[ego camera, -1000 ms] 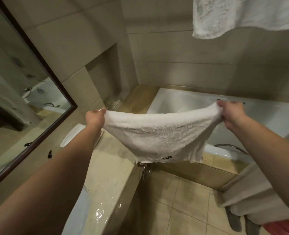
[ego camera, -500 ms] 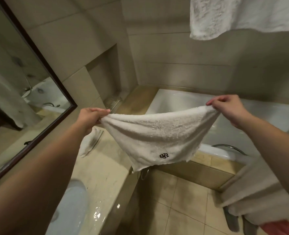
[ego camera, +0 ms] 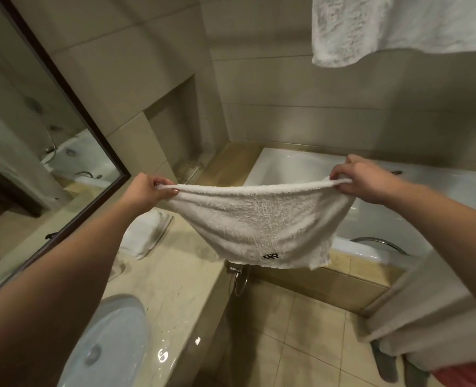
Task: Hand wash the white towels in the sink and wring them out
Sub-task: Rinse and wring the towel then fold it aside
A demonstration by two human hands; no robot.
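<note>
- Head view: the left hand (ego camera: pixel 147 191) pinches one top corner of a white towel (ego camera: pixel 256 224), fingers curled over its edge.
- The right hand (ego camera: pixel 362 180) grips the opposite corner the same way.
- The towel hangs spread in the air between both hands, above the desk (ego camera: pixel 175 289) edge and the floor, with the bathtub (ego camera: pixel 295 166) behind it.
- The sink (ego camera: pixel 111 344) sits low on the left.
- A second folded towel (ego camera: pixel 144 233) lies on the desk near the mirror (ego camera: pixel 36 152).
</note>
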